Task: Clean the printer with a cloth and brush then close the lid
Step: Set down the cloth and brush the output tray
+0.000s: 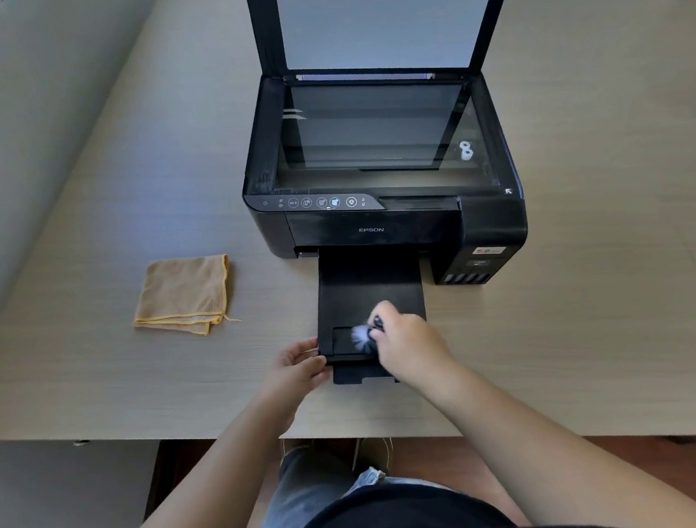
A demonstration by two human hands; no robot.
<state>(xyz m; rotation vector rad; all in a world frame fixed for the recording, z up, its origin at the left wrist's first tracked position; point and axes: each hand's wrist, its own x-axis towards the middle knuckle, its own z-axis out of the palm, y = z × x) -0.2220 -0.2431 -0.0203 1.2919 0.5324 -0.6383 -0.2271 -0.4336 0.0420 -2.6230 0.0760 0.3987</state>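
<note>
Right hand [409, 344] grips the brush [364, 337], bristles on the near end of the output tray [367, 287]. Left hand [300, 365] pinches the tray's left front corner. I see the printer [384, 219] lid [377, 20] upright, cloth [184, 295] folded on the table [589, 286], left of the tray.

Both forearms stretched forward, bare. Left grip [300, 361] curled, thumb on top, pinching. Right grip [407, 344] fisted, knuckles up, clasping.
</note>
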